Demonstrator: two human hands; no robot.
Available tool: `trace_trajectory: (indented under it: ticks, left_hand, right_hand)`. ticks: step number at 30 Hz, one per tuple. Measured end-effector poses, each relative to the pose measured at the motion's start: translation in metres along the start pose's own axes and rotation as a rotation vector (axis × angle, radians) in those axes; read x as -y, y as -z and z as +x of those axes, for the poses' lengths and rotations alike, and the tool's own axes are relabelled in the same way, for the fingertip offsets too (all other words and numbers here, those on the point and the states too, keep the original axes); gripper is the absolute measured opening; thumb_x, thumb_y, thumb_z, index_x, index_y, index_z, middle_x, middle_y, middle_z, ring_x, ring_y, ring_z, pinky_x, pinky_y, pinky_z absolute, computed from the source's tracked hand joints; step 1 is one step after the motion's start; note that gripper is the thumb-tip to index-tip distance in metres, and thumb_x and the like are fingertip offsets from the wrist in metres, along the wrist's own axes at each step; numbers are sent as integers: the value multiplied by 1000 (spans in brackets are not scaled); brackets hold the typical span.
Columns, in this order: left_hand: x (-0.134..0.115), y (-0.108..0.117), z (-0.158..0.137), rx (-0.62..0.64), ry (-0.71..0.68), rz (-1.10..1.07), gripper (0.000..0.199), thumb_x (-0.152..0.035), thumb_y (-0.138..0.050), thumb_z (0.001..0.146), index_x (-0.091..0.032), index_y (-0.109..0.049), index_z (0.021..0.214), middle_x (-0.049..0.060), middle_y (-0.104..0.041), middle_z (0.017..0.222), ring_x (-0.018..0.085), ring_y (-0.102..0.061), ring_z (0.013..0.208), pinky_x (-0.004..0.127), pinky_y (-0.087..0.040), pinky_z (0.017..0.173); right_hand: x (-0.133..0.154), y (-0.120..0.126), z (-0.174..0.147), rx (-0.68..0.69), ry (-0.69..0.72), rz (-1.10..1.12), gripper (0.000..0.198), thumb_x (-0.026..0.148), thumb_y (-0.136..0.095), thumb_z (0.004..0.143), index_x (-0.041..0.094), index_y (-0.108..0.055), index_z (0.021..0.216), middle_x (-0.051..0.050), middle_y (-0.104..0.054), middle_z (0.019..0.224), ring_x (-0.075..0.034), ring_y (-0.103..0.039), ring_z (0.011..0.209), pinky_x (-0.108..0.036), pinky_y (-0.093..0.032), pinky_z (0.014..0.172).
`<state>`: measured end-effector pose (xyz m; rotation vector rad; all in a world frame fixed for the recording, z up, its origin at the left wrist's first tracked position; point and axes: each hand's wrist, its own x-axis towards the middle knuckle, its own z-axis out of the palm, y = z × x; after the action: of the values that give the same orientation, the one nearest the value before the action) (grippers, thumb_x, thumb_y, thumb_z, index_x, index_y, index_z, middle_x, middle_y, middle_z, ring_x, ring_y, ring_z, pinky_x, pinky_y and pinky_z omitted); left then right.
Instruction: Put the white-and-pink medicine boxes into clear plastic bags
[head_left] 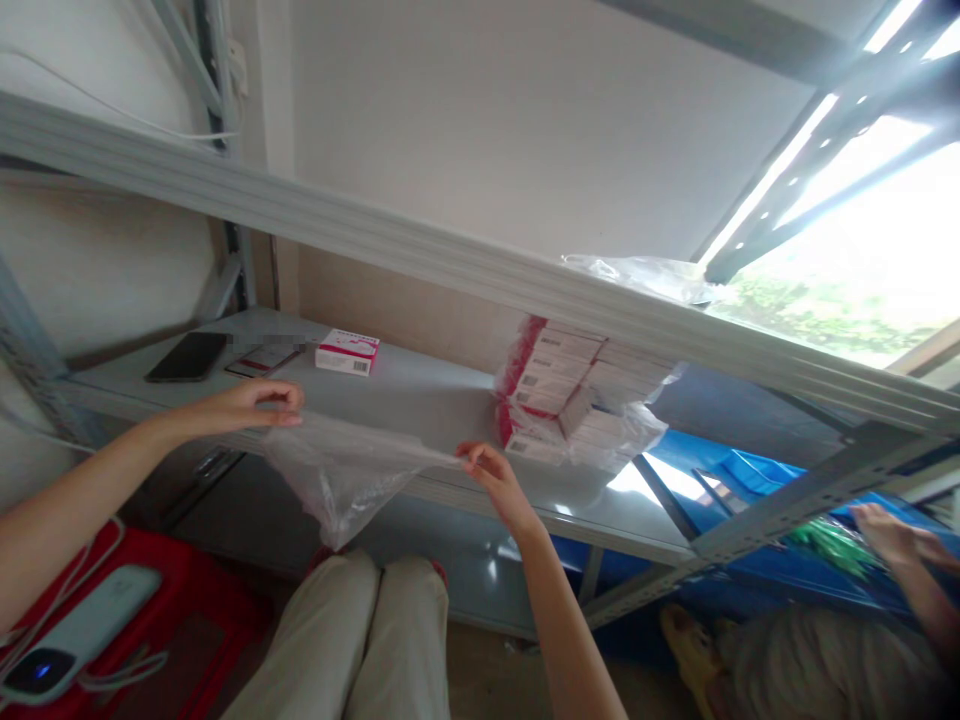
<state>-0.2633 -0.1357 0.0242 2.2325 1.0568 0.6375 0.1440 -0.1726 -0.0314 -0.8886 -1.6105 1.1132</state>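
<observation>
A clear plastic bag [349, 470] hangs stretched between my two hands, in front of the edge of a grey metal shelf [442, 400]. My left hand [262, 402] pinches one upper corner of it. At the opposite corner, my right hand [491, 470] grips the plastic between thumb and fingers. The bag looks flat, with nothing visible inside. Behind it on the shelf lies a small white and pink box [347, 352]. Stacked white and pink boxes [555, 375], wrapped in clear plastic, stand right of my right hand.
A black phone [187, 357] and a flat card-like item [264, 358] lie at the shelf's left. Below left, a white power bank [90, 630] with cables rests on a red stool [202, 590]. An upper shelf beam [420, 250] crosses above. Another person's hand [889, 535] is at far right near blue bins [757, 475].
</observation>
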Motion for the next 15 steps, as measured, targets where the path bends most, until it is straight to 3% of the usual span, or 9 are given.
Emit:
trace_trajectory:
  ticks: [3,6,11,15]
  left_hand:
    - [-9,-8,2,-5,-100,56,28,-37,-54,89,-14,-53,73,2,-54,92,15,-51,90,23,-38,87]
    - [-20,-18,4,63,-138,147,26,-38,-53,91,-14,-59,81,5,-57,100,16,-51,97,26,-36,93]
    - [-33,-43,11,48,-83,297,30,-48,-59,86,-20,-67,83,3,-61,98,19,-53,97,29,-34,95]
    - [-44,-77,14,80,-88,191,31,-50,-56,88,-23,-68,90,2,-63,99,19,-56,99,29,-35,94]
  right_hand:
    - [0,-10,-3,-71,-10,125,39,58,-59,80,24,-41,78,-1,-60,83,-19,-59,89,-33,-44,86]
    - [5,-20,-5,-92,0,76,38,61,-53,84,24,-41,80,1,-56,71,-18,-57,78,-33,-43,84]
    - [13,-26,-2,-65,29,-13,36,57,-56,83,23,-45,79,2,-51,69,-15,-50,71,-27,-41,74]
    - [11,-29,0,-82,30,-1,36,55,-59,82,22,-46,77,3,-46,68,-13,-44,67,-25,-38,67]
